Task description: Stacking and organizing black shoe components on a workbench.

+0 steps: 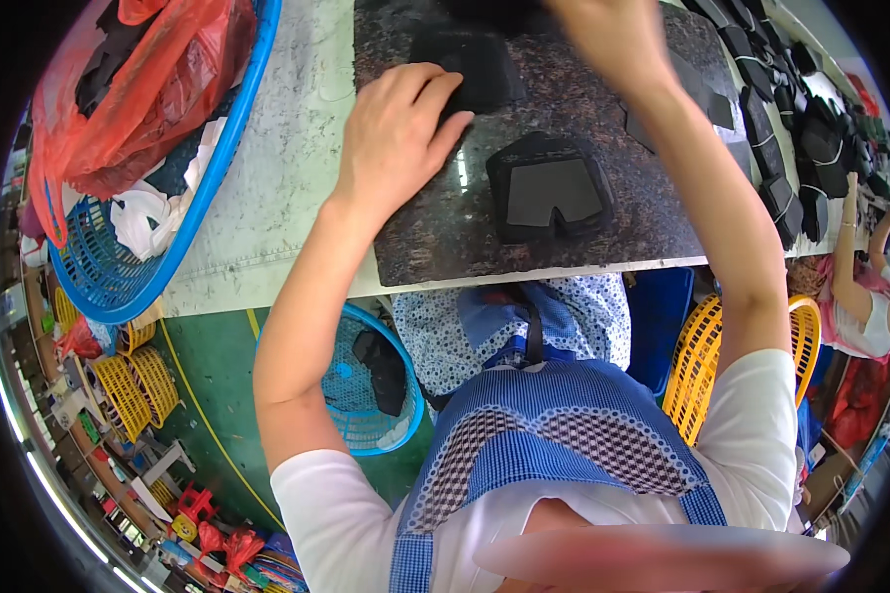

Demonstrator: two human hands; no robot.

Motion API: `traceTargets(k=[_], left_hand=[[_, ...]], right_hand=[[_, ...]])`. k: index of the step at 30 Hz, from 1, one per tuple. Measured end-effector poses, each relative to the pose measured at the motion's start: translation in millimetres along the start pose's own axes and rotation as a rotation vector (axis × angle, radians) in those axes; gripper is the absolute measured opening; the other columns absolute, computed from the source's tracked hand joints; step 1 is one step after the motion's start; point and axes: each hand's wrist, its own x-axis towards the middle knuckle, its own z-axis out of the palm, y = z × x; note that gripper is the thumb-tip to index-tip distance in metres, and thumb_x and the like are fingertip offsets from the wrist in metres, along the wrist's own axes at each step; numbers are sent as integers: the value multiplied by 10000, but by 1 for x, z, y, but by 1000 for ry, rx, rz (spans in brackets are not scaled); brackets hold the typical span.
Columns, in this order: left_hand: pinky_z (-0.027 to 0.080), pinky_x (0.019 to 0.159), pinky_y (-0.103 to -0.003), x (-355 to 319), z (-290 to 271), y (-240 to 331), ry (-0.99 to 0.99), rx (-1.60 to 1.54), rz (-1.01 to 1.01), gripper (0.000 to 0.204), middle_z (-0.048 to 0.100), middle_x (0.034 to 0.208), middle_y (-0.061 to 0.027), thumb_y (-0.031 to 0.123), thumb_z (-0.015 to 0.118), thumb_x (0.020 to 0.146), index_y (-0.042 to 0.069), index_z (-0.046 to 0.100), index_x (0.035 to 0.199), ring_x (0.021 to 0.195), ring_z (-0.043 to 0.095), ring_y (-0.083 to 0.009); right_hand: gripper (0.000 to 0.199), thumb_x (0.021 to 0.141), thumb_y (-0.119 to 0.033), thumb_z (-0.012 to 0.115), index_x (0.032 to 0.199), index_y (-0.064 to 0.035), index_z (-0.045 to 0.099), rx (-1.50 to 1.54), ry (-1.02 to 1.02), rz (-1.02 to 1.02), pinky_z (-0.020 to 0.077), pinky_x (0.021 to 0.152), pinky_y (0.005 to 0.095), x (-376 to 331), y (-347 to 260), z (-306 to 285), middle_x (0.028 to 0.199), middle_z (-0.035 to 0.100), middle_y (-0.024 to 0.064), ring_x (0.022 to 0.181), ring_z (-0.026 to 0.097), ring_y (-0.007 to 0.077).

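Note:
My left hand (400, 133) rests on the dark speckled board (415, 237), with its fingers loosely bent and the thumb apart. Its fingertips are at the left edge of a flat black piece (480, 69); nothing shows between thumb and fingers. My right hand (608, 35) reaches to the far edge of the picture, blurred, with its fingers cut off from view. Close to the near edge of the board lies a black shaped piece (554, 193) with a smaller dark grey, notched piece on top. More dark flat pieces (702, 94) lie beyond my right forearm.
Tied black bundles (821, 148) line the right side. A blue basket (119, 287) with a red plastic bag (158, 109) stands at the left of the white table (267, 198). Below are another blue basket (405, 440) and a yellow basket (697, 366). At far right sits another person (865, 306).

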Motion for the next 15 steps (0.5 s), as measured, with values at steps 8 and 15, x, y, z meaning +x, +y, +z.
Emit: traceTargets(k=[8,15], left_hand=[[493,889,-411,34,1,13,-19,-99,-60,250,645,1070,-106,203,742,883,42,694,1068,1012,609,-319],[513,961,-414,88,46,70,-238,-418,224,400,640,1189,-129,233,755,866,31,646,1193,1110,622,-325]], right_hand=[[272,755,-183,824,990,-84,730,-432,-110,-785,532,841,384,-154,48,-24,1059,704,35,1027,664,251],[346,830,-200,786,1147,-88,703,-769,183,-445,474,995,419,-79,99,-110,1209,643,106,1176,564,320]])
